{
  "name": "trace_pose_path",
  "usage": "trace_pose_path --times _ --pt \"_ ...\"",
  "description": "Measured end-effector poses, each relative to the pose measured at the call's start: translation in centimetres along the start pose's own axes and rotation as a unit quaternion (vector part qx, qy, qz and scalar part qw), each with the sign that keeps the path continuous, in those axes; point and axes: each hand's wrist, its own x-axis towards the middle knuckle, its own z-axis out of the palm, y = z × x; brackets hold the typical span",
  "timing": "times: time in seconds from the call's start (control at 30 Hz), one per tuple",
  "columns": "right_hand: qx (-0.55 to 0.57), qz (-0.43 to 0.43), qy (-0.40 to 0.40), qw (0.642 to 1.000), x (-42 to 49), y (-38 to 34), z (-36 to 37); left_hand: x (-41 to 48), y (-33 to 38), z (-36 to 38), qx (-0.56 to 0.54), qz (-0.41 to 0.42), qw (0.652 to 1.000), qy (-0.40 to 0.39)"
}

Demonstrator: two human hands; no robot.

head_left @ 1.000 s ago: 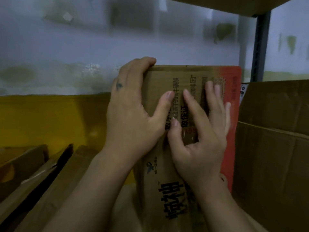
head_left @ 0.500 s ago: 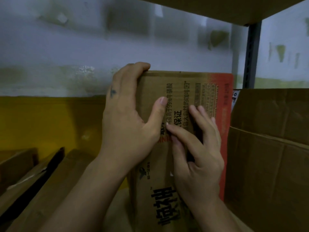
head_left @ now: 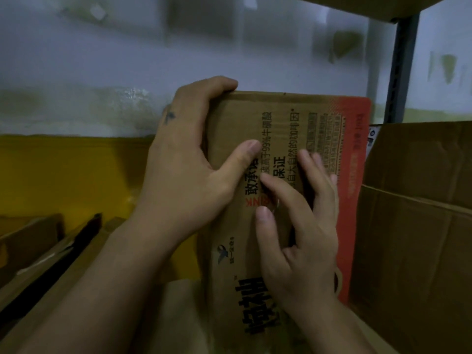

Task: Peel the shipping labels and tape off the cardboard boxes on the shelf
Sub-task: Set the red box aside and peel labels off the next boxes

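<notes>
Cardboard box (head_left: 281,111), flattened and stood on end on the shelf against the white-and-yellow wall (head_left: 102,60), seen from my head camera. My left hand (head_left: 184,180) grips its top left corner, fingers (head_left: 217,85) curled over the top edge and thumb pressed on the printed face. My right hand (head_left: 301,246) lies spread on the middle of that face, fingers fairly straight and holding nothing I can make out.

No tape edge or label shows plainly under them in the dim light. I judge the step to be finding a loose edge. Done well, it means bracing the panel with the left, working a nail under a corner, then pulling low and slow so the liner does not tear.

Print runs sideways: "敢承诺", "保证", "99%牛磺酸", "大自然的咖啡因", red letters "NK", a small bird logo (head_left: 221,254), and large black characters cut off at the bottom. A red band (head_left: 355,175) down the right edge carries a table too fine to read. A black-and-white printed patch (head_left: 371,134) peeps out behind, beside the plain brown box (head_left: 413,238).
</notes>
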Motion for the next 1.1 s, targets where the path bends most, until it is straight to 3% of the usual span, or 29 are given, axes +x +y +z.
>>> trace_pose_path --times 0.63,1.1 --pt "-0.032 0.012 0.017 0.999 -0.5 -0.4 1.2 -0.3 0.6 0.8 0.006 -0.009 1.000 0.028" --pt "0.005 0.003 0.055 0.998 -0.9 0.0 1.4 -0.6 0.6 0.9 -0.017 -0.018 0.999 0.024"
